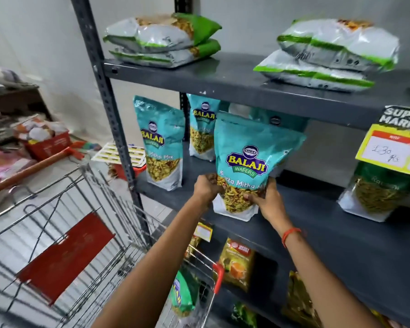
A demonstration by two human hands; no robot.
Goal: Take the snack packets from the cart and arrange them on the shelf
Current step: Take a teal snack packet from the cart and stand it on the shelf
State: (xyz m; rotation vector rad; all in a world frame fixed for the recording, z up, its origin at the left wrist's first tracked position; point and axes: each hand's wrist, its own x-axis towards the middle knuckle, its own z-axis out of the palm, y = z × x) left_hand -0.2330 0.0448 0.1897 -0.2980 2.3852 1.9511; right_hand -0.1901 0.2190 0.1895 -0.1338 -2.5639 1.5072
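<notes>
A teal snack packet stands upright at the front edge of the dark grey middle shelf. My left hand grips its lower left side and my right hand grips its lower right side. Two more teal packets stand upright further back on the left of the same shelf. The wire cart stands at the lower left, and a green packet lies at its near right corner.
Green-and-white packets are stacked on the top shelf in two piles. A dark green packet stands at the right under a yellow price tag. Yellow packets fill the lower shelf. Red boxes sit on the floor at the left.
</notes>
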